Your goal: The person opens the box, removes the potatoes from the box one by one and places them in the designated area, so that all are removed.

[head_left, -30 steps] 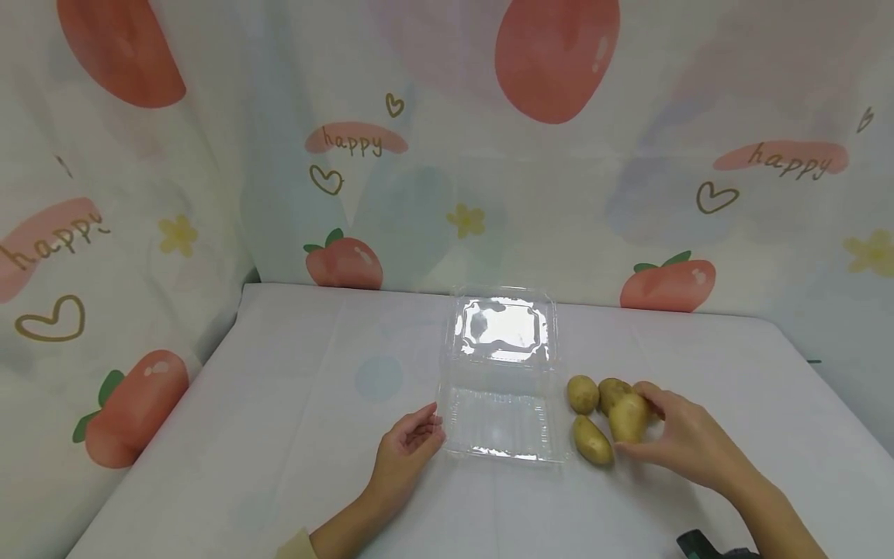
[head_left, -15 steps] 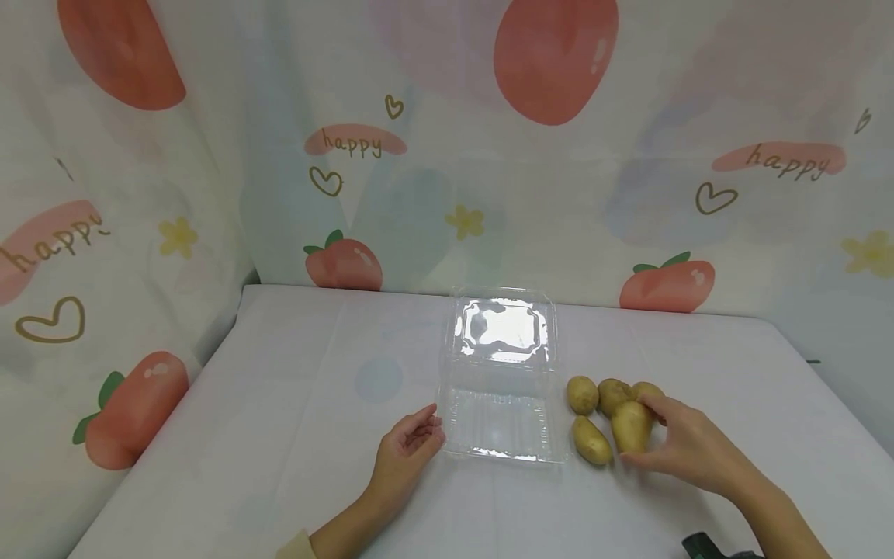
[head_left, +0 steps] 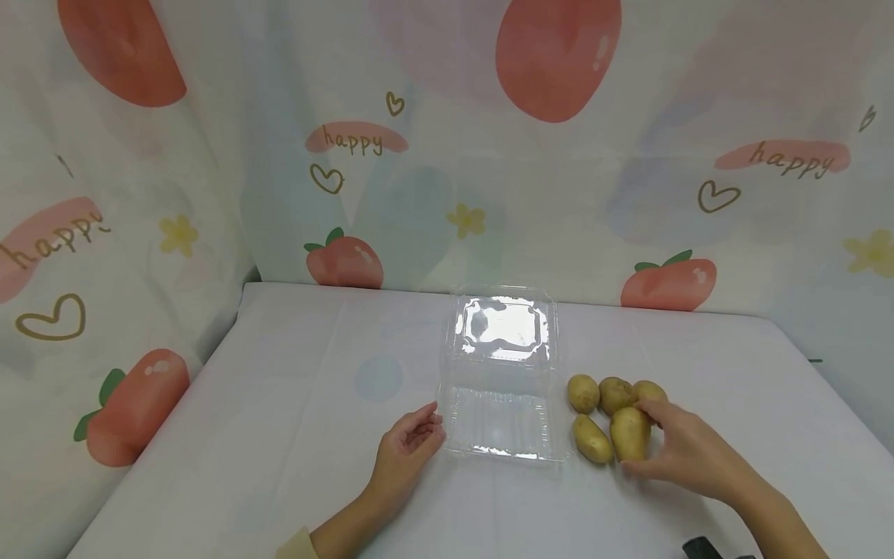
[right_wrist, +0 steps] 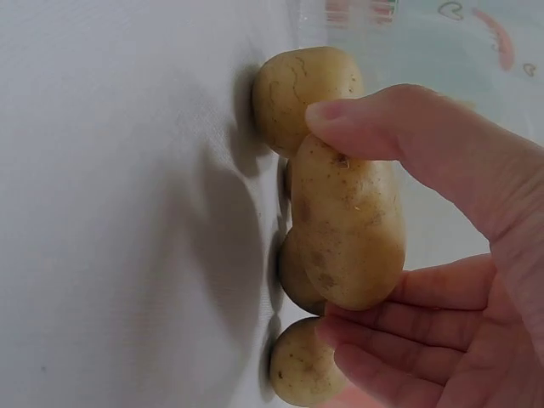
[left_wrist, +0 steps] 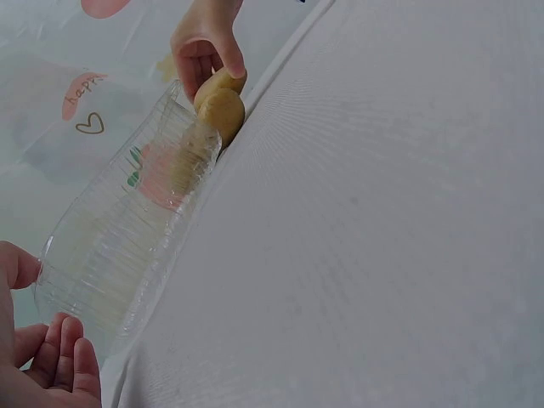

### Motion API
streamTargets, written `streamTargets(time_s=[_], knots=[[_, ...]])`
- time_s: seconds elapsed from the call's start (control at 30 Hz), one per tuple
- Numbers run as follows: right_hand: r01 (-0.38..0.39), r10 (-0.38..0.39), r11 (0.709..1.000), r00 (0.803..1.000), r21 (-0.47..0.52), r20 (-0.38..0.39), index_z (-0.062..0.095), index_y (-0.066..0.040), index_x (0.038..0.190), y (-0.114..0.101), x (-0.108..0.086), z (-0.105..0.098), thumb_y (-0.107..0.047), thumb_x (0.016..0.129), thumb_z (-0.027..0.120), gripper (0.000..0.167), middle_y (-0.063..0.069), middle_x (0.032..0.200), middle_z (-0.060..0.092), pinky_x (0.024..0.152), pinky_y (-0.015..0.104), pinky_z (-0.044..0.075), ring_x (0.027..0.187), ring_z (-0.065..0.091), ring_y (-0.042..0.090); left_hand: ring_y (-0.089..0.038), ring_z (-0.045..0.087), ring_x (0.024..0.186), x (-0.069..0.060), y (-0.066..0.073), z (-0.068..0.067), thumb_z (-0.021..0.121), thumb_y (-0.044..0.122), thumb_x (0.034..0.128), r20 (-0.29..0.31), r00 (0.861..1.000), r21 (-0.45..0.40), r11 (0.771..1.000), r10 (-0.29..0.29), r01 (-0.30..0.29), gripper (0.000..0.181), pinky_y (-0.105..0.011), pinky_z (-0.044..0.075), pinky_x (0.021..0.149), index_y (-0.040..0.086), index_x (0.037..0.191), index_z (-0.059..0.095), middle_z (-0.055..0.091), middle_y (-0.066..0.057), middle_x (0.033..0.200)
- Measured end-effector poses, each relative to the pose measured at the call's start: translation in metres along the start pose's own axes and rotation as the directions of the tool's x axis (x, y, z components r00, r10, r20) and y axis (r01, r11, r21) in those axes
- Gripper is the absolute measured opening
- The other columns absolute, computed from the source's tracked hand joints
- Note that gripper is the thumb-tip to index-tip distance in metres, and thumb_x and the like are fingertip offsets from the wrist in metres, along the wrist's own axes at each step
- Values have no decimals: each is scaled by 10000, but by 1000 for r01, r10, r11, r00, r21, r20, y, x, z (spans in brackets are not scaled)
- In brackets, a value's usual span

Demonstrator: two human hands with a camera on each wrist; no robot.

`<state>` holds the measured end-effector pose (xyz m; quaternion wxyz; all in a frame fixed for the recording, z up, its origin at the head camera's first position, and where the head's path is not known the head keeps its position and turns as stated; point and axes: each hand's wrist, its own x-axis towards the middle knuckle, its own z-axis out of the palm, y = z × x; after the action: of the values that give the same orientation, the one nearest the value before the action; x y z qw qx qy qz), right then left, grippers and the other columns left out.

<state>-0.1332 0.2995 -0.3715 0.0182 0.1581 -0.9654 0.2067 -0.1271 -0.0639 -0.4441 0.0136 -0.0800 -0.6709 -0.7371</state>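
Note:
My right hand (head_left: 691,450) pinches a potato (head_left: 630,435) between thumb and fingertips; in the right wrist view this potato (right_wrist: 348,225) hides parts of others behind it. Close by on the white cloth lie a potato (head_left: 592,440) to its left and several more behind, including one at the far left (head_left: 583,394). To their left stands a clear plastic clamshell box (head_left: 499,427), its lid (head_left: 503,326) folded back. Beside the box's left edge is my left hand (head_left: 405,458), fingers loosely curled. Its thumb (left_wrist: 19,265) appears to touch the box's wall in the left wrist view.
A white cloth (head_left: 314,404) covers the table. Behind and to the left hangs a printed curtain (head_left: 419,178). A dark object (head_left: 701,547) shows at the bottom edge, near my right forearm.
The potato in my right hand has moved slightly toward me, and the potato behind it at the far right shows more fully. My left hand and the box have stayed put.

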Motion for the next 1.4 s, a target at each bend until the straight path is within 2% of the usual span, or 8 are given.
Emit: streamTargets(time_s=[0.37, 0.57, 0.87, 1.07, 1.4], knots=[[8, -7, 1000, 1000, -28, 11, 546, 107, 1070, -1, -4, 2, -442, 537, 851, 823, 79, 914, 599, 690, 420, 503, 837, 568, 238, -205, 524, 989, 0, 0, 0, 633, 48, 853, 6, 1000, -3, 1000, -10, 10, 452, -194, 457, 865, -111, 1246, 476, 531, -222, 1104], [-15, 16, 999, 999, -29, 40, 549, 87, 1060, 0, -6, 4, -460, 538, 843, 811, 67, 911, 592, 692, 414, 501, 836, 562, 227, -196, 527, 984, 0, 0, 0, 634, 52, 854, 2, 1000, -6, 1000, -17, 17, 451, -192, 459, 860, -109, 1245, 479, 533, -220, 1102], [1, 1, 999, 999, -42, 51, 556, 96, 1068, 2, -6, 7, -474, 542, 837, 825, 68, 910, 597, 673, 393, 503, 825, 560, 209, -175, 535, 963, -1, 0, 0, 628, 27, 850, 0, 1000, -14, 1000, 14, -14, 443, -194, 466, 851, -127, 1237, 477, 541, -208, 1079], [-4, 7, 999, 998, -39, 64, 547, 122, 1085, 4, -6, 8, -468, 547, 835, 848, 95, 936, 602, 693, 414, 507, 845, 570, 237, -168, 535, 965, -1, 1, 0, 630, 21, 845, 0, 1000, -27, 1000, 0, 0, 445, -198, 467, 853, -119, 1240, 480, 537, -218, 1090], [-19, 21, 999, 996, -34, 82, 517, 151, 1113, 4, -7, 9, -465, 563, 829, 883, 162, 1002, 595, 744, 483, 496, 900, 570, 304, -186, 533, 971, -1, 0, 1, 636, 37, 848, -7, 1000, -4, 1000, -1, 1, 446, -191, 464, 853, -112, 1240, 485, 540, -211, 1086]])
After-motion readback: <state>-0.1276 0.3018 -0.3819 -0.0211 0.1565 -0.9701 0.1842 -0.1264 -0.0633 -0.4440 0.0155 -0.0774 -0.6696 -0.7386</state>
